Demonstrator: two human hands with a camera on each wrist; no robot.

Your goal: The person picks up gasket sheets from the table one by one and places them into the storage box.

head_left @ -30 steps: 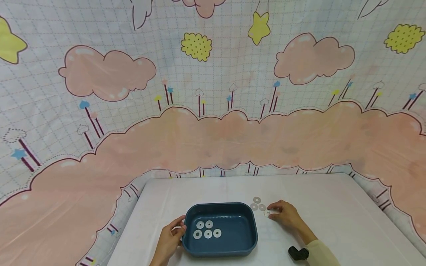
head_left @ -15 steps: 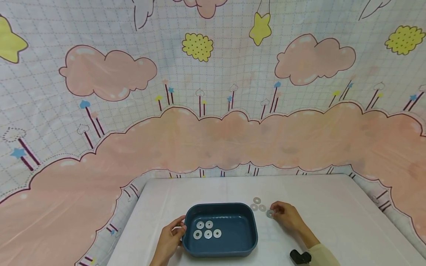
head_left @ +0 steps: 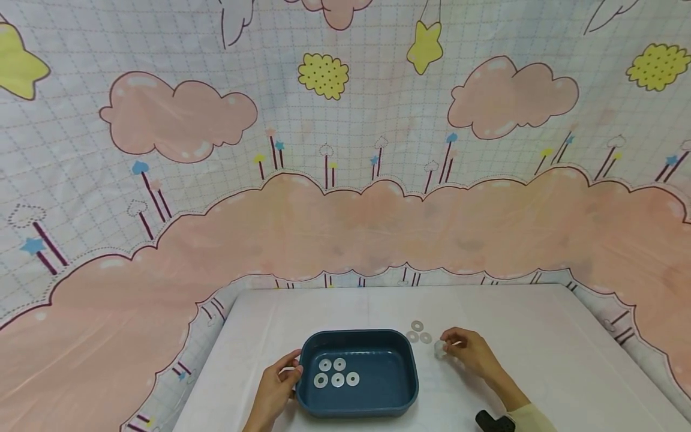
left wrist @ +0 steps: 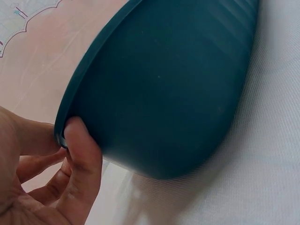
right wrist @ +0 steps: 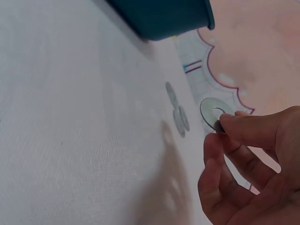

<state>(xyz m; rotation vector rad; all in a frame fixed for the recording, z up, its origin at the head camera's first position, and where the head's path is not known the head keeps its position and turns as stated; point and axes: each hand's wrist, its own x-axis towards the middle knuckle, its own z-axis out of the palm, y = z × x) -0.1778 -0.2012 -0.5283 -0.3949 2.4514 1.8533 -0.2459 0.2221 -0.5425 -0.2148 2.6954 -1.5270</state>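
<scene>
My left hand (head_left: 274,387) grips the left rim of a dark blue rectangular tray (head_left: 385,384); in the left wrist view the thumb (left wrist: 84,159) presses its outer wall under the lip. Several flat metal washers (head_left: 337,380) lie in the tray's left half. To the right of the tray, my right hand (head_left: 472,353) pinches another washer (right wrist: 211,110) between thumb and fingertips, raised off the table in the right wrist view. Three more washers (head_left: 425,338) lie flat on the white cloth, just left of that hand.
A white cloth covers the table (head_left: 518,312). Behind it hangs a printed curtain (head_left: 378,234) with pink clouds and stars. A black device (head_left: 493,421) sits on the right wrist by a pale sleeve (head_left: 531,419).
My right hand has slid a washer a little right, away from the other three, and lifted it between its fingertips. The left hand and the tray stay as they were.
</scene>
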